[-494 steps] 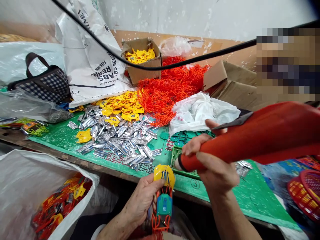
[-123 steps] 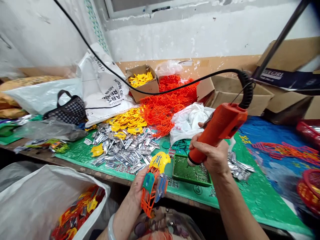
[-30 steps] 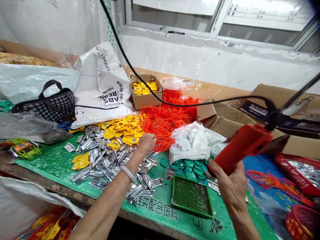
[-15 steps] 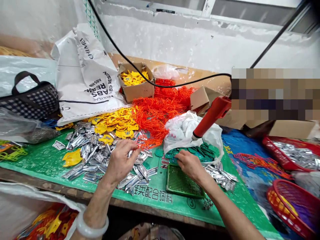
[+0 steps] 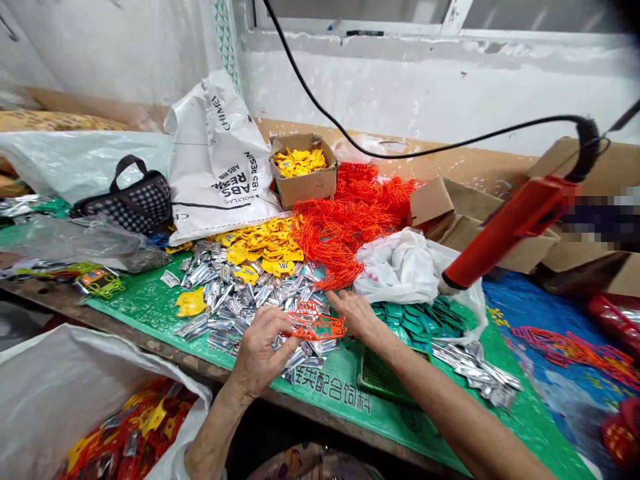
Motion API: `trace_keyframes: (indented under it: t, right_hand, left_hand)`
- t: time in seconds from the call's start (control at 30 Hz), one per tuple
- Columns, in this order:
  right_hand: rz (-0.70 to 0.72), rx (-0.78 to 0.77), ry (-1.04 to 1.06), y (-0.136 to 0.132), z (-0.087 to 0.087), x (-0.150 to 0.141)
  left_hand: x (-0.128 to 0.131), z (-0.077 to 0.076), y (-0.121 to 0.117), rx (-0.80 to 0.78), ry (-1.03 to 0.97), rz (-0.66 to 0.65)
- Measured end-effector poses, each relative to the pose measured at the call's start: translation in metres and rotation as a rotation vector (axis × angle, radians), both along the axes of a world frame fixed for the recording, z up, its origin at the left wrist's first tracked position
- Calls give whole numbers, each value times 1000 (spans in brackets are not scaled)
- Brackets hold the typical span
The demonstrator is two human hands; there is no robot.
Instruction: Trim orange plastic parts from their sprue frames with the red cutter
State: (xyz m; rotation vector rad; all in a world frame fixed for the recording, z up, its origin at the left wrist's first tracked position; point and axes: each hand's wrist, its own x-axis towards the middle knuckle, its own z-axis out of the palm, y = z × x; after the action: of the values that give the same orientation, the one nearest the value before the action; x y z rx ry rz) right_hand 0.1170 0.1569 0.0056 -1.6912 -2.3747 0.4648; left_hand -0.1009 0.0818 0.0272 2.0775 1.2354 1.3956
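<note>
My left hand (image 5: 265, 350) pinches an orange openwork plastic frame (image 5: 317, 327) at its left end, held above the table. At the frame's right end is my right hand (image 5: 357, 317), its fingers stretched out and apart; whether they touch the frame I cannot tell. Under and behind the left hand spread loose silver foil-like pieces (image 5: 220, 303). Past the right hand lies a tangled pile of orange frames (image 5: 335, 240). Green flat pieces (image 5: 425, 320) spill from a white plastic bag (image 5: 400, 267). My right forearm partly covers a green mesh basket (image 5: 385, 373).
A red electric screwdriver (image 5: 505, 233) hangs from a black cable at right. Yellow pieces (image 5: 265, 247) lie in a heap; more fill a cardboard box (image 5: 307, 183). A white sack (image 5: 220, 173) stands at back left. An open bag (image 5: 55, 373) of coloured parts is at lower left.
My right hand has moved left from the green pieces to the orange frame's end. My left hand still holds the frame, now lower and more plainly seen. The view has swung left.
</note>
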Motion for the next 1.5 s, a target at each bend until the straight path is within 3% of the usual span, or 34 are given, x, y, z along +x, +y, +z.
trace_keyframes:
  t: [0.1,0.2,0.33,0.4,0.57,0.7,0.87,1.03,1.23,1.33,1.5]
  right_hand:
    - [-35,20,218,-13,9,8]
    - [-74,-3,434,-41,23,17]
    - [-98,-115,895,-79,41,19]
    - [-108,-78,1053,-89,45,17]
    - [-16,335,842,-98,46,10]
    - [202,426,663,-96,37,11]
    - [83,259,666,-89,12,19]
    - [-87,71,917,-90,5,20]
    - [-243,-136,1408,-82,15,9]
    - [-261,-195,1462,-78,13,3]
    - [-202,-451,1520,-77,11,6]
  left_hand:
    - [4,-9,-2,-340,-236,117]
    - [11,-19,0,-682,-524,168]
    - [19,-24,7,-807,-653,127]
    - [21,-24,10,-841,-693,104]
    - [22,-26,12,-880,-697,73]
    - [23,-20,6,-968,-669,-37]
    - [23,2,-11,-1113,-664,-231]
    - [22,13,-24,-1160,-800,-459]
    - [40,4,-32,-997,-1059,-437]
    - [53,-1,-34,-972,-1122,-458]
    - [66,4,-37,-960,-1055,-389]
